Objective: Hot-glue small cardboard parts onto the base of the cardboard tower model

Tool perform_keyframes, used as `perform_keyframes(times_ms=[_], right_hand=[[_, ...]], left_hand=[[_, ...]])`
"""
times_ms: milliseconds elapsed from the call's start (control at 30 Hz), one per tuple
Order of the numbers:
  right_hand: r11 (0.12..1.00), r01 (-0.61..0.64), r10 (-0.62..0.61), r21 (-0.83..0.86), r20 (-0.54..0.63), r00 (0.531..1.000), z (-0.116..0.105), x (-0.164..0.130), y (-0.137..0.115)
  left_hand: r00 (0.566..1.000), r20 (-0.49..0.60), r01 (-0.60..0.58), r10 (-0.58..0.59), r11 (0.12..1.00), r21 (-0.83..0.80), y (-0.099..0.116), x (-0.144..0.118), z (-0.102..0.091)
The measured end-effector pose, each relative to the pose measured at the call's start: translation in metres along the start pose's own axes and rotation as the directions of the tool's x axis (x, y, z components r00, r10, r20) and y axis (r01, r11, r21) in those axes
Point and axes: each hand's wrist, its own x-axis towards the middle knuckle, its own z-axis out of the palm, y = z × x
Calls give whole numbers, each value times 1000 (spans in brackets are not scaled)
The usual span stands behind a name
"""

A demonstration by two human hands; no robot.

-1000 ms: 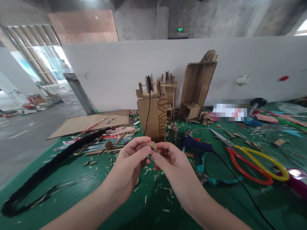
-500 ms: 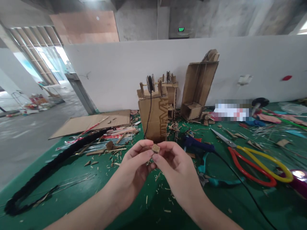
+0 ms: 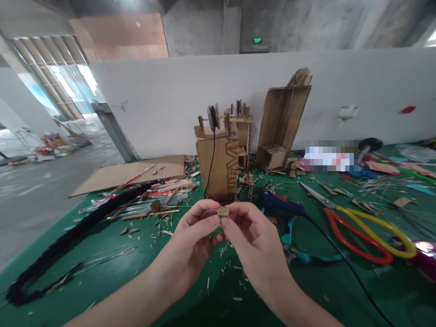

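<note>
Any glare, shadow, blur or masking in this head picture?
All in the head view: a bright highlight on the purple object at the right edge; darker shading on the green table at bottom centre; the small brown piece looks soft; a pixelated patch masks something toward the back right.

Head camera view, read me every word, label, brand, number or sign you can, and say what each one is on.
"EXIT": on the lit green sign above the white partition; the characters over it are too small to read.
Pixelated patch: unreadable.
Small brown piece: no lettering visible.
</note>
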Motion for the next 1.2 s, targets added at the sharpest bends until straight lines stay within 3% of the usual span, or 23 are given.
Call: perform_keyframes(times_ms=[167, 867, 1200], right_hand=[[1000, 28, -28, -4, 4, 1000, 0, -1, -2], [997, -79, 78, -12, -7, 997, -2, 1, -1], [998, -52, 54, 45, -27, 998, -7, 5, 1]], left_hand=[[1000, 17, -20, 20, 1000, 22, -1, 0, 0], [995, -36, -82, 89, 981, 178, -9, 3, -6], [996, 12, -85, 85, 961, 263, -9, 9, -12]])
